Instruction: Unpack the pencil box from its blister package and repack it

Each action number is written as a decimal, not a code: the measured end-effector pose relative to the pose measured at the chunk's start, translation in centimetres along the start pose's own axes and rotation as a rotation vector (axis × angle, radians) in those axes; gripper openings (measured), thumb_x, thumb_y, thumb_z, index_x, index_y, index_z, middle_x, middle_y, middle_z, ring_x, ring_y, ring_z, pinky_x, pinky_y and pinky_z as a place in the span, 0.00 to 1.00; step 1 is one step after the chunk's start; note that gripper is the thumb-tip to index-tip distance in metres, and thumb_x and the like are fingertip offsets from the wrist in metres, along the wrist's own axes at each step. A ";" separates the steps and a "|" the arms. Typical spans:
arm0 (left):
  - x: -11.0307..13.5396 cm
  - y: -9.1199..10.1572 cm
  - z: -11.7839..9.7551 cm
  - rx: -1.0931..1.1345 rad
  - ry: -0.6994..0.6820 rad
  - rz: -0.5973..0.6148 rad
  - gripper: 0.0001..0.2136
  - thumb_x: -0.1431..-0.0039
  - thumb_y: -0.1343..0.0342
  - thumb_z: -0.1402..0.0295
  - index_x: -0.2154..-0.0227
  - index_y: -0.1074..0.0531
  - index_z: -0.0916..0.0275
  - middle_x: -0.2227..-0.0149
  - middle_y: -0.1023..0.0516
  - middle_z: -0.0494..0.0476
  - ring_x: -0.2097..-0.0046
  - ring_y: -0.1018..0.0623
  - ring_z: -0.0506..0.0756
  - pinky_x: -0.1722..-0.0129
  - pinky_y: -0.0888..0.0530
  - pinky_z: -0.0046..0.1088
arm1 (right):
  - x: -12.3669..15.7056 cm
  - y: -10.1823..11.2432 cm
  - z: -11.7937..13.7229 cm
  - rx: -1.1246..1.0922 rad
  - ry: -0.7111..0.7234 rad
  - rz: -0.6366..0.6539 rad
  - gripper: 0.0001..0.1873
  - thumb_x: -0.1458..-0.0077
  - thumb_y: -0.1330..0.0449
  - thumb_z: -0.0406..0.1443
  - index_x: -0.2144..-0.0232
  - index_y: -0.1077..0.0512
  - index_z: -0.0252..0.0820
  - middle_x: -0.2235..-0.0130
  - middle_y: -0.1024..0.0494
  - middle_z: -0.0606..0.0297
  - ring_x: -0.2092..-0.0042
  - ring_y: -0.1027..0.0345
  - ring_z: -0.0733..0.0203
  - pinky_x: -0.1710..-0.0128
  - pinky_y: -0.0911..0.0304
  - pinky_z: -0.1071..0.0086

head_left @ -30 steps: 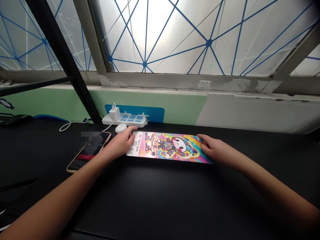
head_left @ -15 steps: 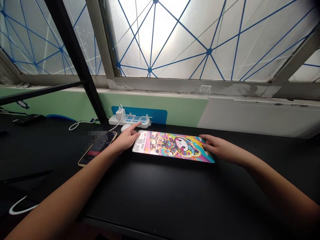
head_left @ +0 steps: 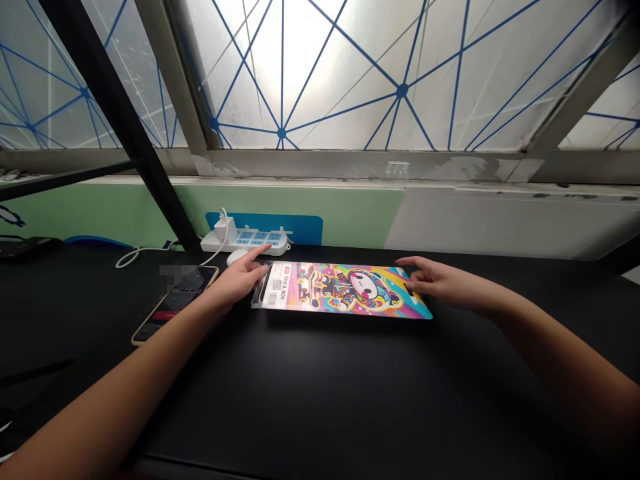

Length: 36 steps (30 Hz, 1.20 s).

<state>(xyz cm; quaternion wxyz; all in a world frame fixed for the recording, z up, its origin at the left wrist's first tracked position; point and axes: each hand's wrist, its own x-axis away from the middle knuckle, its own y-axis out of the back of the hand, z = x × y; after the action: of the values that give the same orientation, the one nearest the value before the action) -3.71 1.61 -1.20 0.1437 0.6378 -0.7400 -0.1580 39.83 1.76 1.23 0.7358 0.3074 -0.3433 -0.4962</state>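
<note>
A flat, brightly printed pencil box (head_left: 340, 291) in clear wrap lies on the black desk (head_left: 320, 393), its long side across my view. My left hand (head_left: 239, 279) grips its left end, thumb under the edge and index finger stretched toward the power strip. My right hand (head_left: 434, 281) holds the right end between fingers and thumb. The box looks slightly lifted off the desk, with a shadow beneath it.
A phone (head_left: 175, 305) with a lit screen lies left of my left hand. Behind it sit a small white oval case (head_left: 236, 256) and a white power strip (head_left: 246, 240) with a charger and cable. A black slanted post (head_left: 120, 127) and the window ledge stand behind.
Both hands have shifted their hold on the ends of the pencil box, and its near edge has come up a little off the desk. The camera view swung slightly.
</note>
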 end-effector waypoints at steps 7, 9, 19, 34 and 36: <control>-0.2 0.2 0.0 -0.205 -0.014 -0.051 0.23 0.39 0.46 0.59 0.44 0.26 0.62 0.69 0.27 0.51 0.67 0.24 0.56 0.67 0.30 0.30 | -0.5 1.1 -1.3 0.276 -0.055 -0.160 0.28 0.41 0.46 0.48 0.44 0.27 0.41 0.67 0.19 0.58 0.63 0.24 0.48 0.64 0.30 0.58; -0.1 0.1 -0.1 -0.269 -0.031 -0.065 0.22 0.39 0.46 0.59 0.45 0.25 0.61 0.70 0.28 0.50 0.66 0.24 0.57 0.67 0.30 0.30 | -0.7 0.0 -0.3 0.378 -0.044 -0.293 0.27 0.38 0.50 0.46 0.45 0.26 0.40 0.57 0.19 0.48 0.54 0.24 0.39 0.57 0.30 0.49; 0.0 -0.3 -0.2 -0.457 -0.092 -0.100 0.23 0.33 0.53 0.59 0.42 0.27 0.62 0.53 0.23 0.61 0.52 0.22 0.62 0.50 0.26 0.39 | 0.9 -10.3 6.2 0.615 0.574 -0.346 0.33 0.30 0.50 0.50 0.29 0.42 0.47 0.28 0.39 0.52 0.29 0.46 0.38 0.35 0.43 0.38; 2.3 -2.1 -2.1 -0.613 -0.394 0.010 0.16 0.32 0.49 0.62 0.47 0.24 0.59 0.43 0.24 0.64 0.42 0.27 0.65 0.40 0.31 0.47 | 0.8 -9.7 5.7 0.664 0.591 -0.350 0.29 0.31 0.50 0.39 0.30 0.41 0.48 0.28 0.38 0.54 0.29 0.44 0.41 0.36 0.40 0.39; 2.3 -2.0 -2.0 -0.599 -0.381 0.009 0.18 0.32 0.49 0.61 0.45 0.25 0.60 0.42 0.25 0.64 0.41 0.28 0.65 0.39 0.32 0.47 | 0.8 -9.6 5.7 0.671 0.595 -0.341 0.29 0.31 0.49 0.39 0.30 0.41 0.47 0.29 0.38 0.53 0.29 0.44 0.40 0.37 0.39 0.38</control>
<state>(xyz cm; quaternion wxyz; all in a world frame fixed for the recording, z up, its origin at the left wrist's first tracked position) -1.45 -1.00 -0.20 0.1844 0.5232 -0.6771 -0.4836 30.48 -2.71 -2.92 0.5702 0.7086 -0.2038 -0.3621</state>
